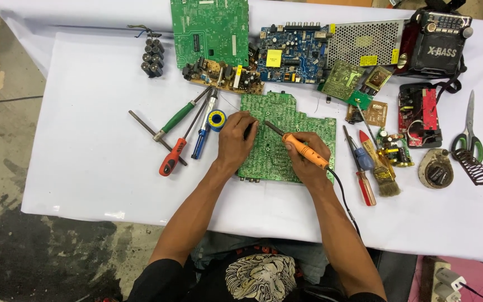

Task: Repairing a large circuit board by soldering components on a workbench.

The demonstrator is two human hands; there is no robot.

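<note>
A green circuit board (303,126) lies solder side up in the middle of the white-covered table (96,168). My right hand (308,162) grips an orange soldering iron (306,151), its metal tip (268,127) pointing up-left onto the board. My left hand (235,140) rests on the board's left edge, fingers pinched around something thin and dark near the iron's tip; I cannot tell what it is. The iron's black cord (343,198) trails off the table's near edge.
Left of the board lie screwdrivers (173,156), a pen-like tool (203,131) and a solder spool (216,119). Right of it are more screwdrivers (364,182), a brush (383,173), small boards, scissors (468,131) and a coil iron stand (475,168). Several circuit boards, a battery pack (152,56) and a radio (440,42) line the far edge.
</note>
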